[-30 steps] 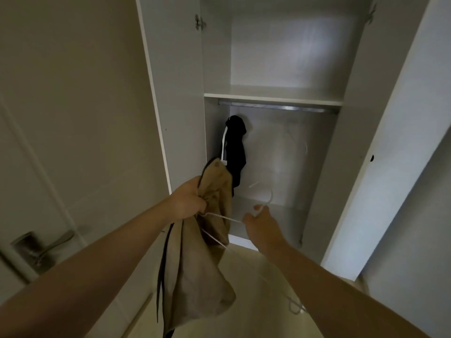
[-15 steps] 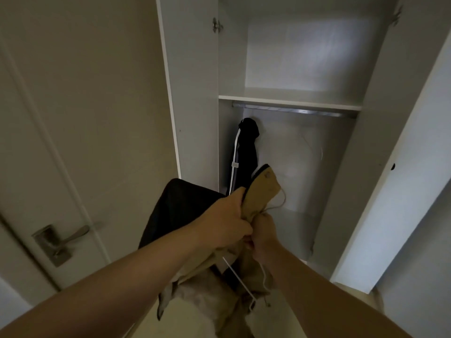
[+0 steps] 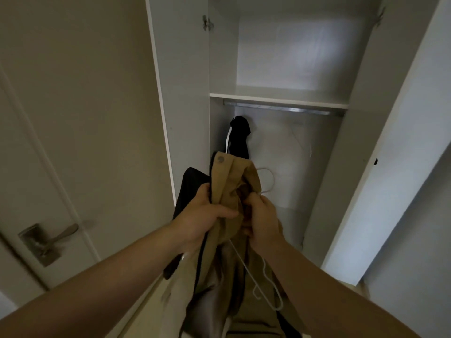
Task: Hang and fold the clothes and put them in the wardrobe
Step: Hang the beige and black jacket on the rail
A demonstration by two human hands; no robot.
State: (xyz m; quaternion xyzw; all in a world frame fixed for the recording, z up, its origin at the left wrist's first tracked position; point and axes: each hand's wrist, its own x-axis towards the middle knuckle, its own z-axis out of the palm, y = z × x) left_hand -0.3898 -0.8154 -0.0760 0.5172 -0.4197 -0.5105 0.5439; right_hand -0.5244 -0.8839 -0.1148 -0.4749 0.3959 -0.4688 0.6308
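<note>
Head view: tan trousers (image 3: 231,186) of soft, creased cloth, a round metal button at the waistband, are gripped by the left hand (image 3: 202,218) and right hand (image 3: 262,220) before the open white wardrobe (image 3: 280,96). A thin white wire hanger (image 3: 266,289) is tangled below. No writing can be read.

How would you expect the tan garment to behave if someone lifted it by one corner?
Probably floppy: the tan garment bunches and sags where the left hand and right hand grip it. Likely fairly light, since its top edge stands up past the hands. It may slide on the thin hanger.
</note>
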